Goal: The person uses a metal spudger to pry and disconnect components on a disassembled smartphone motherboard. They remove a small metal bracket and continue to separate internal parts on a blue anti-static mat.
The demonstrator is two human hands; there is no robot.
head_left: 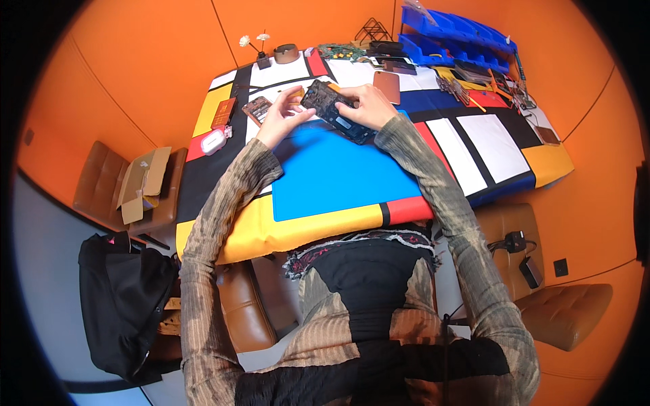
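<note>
My right hand (369, 107) grips a black smartphone (335, 111) with its inner parts exposed, tilted above the far part of a blue work mat (345, 179). The thumb lies across the phone's face while the other fingers go behind it. At the phone's left end is my left hand (286, 115), its thumb and fingers apart. Whether the left thumb touches the phone's edge I cannot tell. Just beyond the left hand lies another phone-like piece (257, 109) with a brownish, patterned face.
A white earbud case (214, 141) and a red-orange flat box (223, 114) lie at left. Farther back are a flower vase (263, 59), a brown tape roll (287, 53), green circuit boards (340, 51) and blue bins (457, 47). Tools (455, 89) lie at right, near a copper-coloured panel (386, 88).
</note>
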